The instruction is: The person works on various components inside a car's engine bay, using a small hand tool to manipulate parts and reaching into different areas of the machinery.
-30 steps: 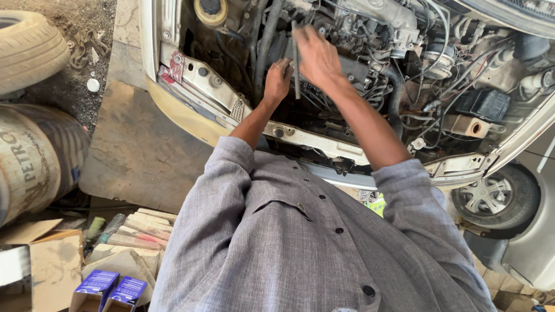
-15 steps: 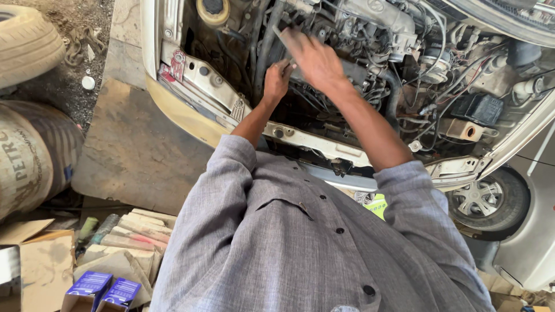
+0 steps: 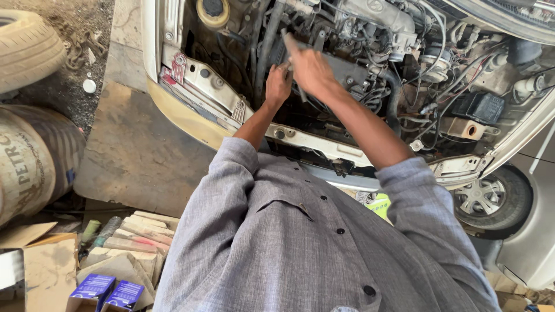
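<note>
I lean over the open engine bay [image 3: 370,34] of a pale car. My right hand [image 3: 309,69] is blurred, raised above the engine, closed around a thin dark tool [image 3: 296,81] that hangs down from the palm. My left hand [image 3: 278,85] reaches lower into the bay beside a thick black hose [image 3: 265,52], fingers curled against something dark that I cannot make out. The two hands are almost touching. My grey buttoned shirt [image 3: 300,242] fills the lower part of the view.
A yellow-capped reservoir [image 3: 213,10] sits at the bay's back left. A front wheel [image 3: 488,199] shows at right. A tyre [image 3: 26,46] and a drum [image 3: 34,162] lie left, with cardboard, wood strips [image 3: 136,231] and two blue boxes [image 3: 107,292] on the ground.
My right hand has swung with the tool, from upright near the engine top to a lower, blurred position closer to the left hand. The left hand stays in place.
</note>
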